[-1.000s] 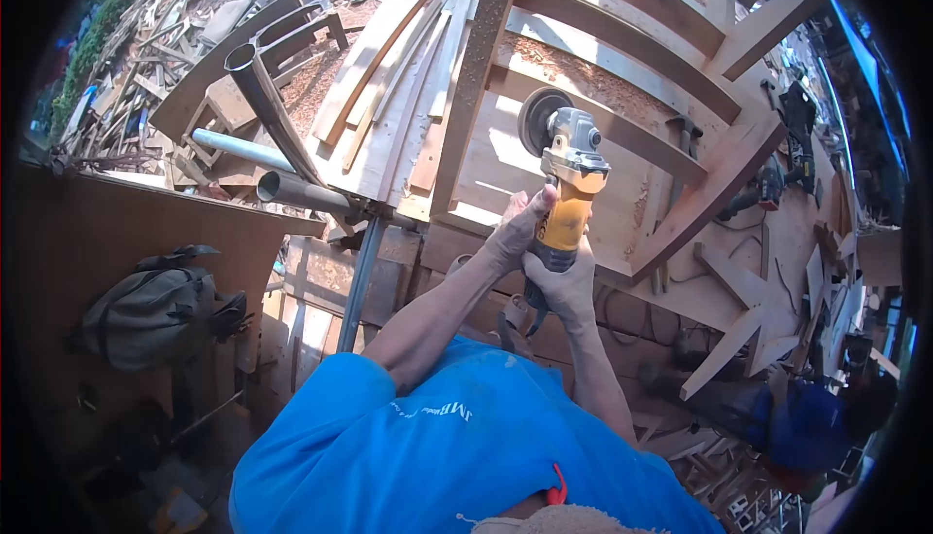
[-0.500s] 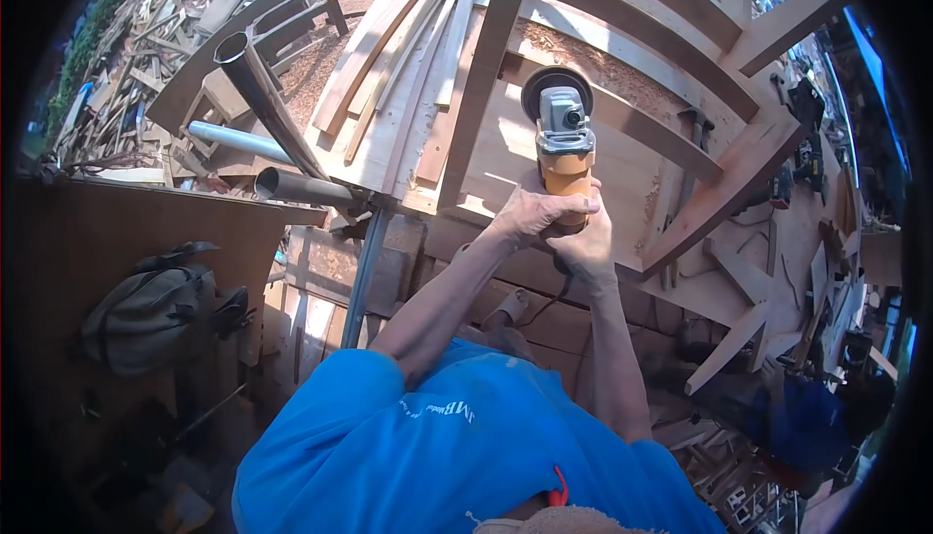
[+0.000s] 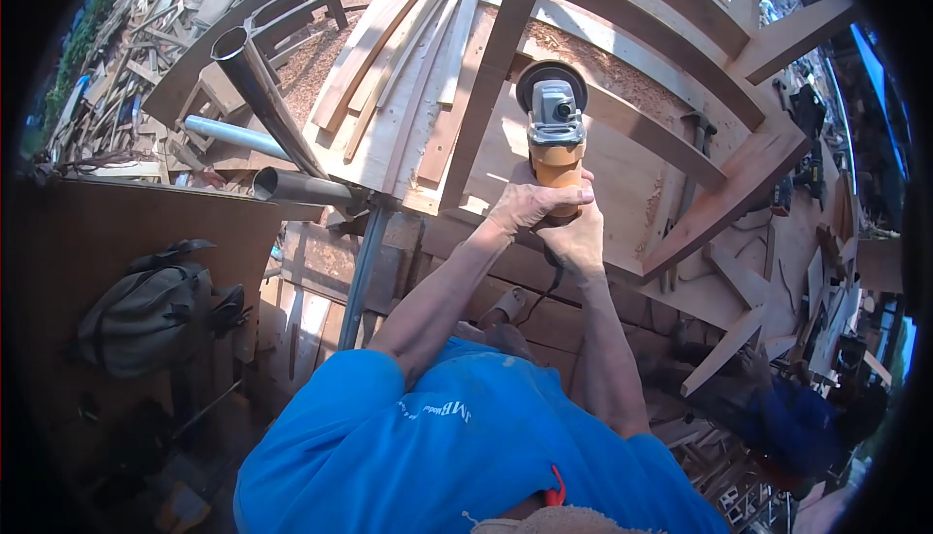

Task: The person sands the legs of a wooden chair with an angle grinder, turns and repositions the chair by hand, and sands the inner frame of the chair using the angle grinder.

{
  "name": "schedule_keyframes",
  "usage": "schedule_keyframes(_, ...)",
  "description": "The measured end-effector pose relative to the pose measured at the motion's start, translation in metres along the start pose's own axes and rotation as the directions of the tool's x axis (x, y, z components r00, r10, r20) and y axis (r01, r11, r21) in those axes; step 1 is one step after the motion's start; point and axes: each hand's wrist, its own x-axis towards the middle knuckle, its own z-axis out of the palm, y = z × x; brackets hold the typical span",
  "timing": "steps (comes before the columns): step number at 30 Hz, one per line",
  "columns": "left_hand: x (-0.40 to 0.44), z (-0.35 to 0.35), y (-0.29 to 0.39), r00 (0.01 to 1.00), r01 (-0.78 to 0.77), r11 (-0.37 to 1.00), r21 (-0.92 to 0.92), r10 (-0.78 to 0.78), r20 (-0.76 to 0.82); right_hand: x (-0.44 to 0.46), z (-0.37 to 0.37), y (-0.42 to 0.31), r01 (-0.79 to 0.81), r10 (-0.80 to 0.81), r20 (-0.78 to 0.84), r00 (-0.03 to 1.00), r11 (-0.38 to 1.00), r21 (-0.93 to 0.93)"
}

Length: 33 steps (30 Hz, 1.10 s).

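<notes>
Over the pale board (image 3: 622, 184), against the wooden frame (image 3: 496, 77): one angle grinder (image 3: 559, 157), yellow body, metal head (image 3: 555, 111), dark disc (image 3: 525, 87) at its far end. Whether the disc touched the curved rail (image 3: 656, 134) could not be told. Left hand (image 3: 525, 204): wrapped about the body, thumb laid across it. Right hand (image 3: 575, 241): closed round the rear end, its fingers partly hidden. Cord (image 3: 557, 281): trailed below the right hand. Handling, as judged: stiff, hard-cased and fairly heavy, weight probably towards the metal head; casing was perhaps slippery if dusty; disc was likely the fragile part. Best hold appeared two-handed, on body and rear, with fingers kept behind the metal head and off the disc.
</notes>
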Motion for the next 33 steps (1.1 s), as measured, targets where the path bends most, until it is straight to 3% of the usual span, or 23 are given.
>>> schedule_keyframes(26, 0.006, -0.012, -0.002, 0.999, 0.030, 0.992, -0.120, -0.032, -0.010, 0.006, 0.008, -0.035, -0.066, 0.067, 0.011, 0.998, 0.997, -0.048)
schedule_keyframes(29, -0.002, -0.011, -0.012, 0.997, 0.077, 0.983, -0.166, -0.078, -0.002, -0.001, 0.008, -0.023, -0.153, 0.160, 0.060, 0.985, 0.982, -0.108)
schedule_keyframes(33, -0.004, -0.010, -0.014, 0.996, 0.086, 0.983, -0.165, -0.081, 0.036, -0.008, 0.003, -0.014, -0.080, 0.085, 0.044, 0.995, 0.992, -0.093)
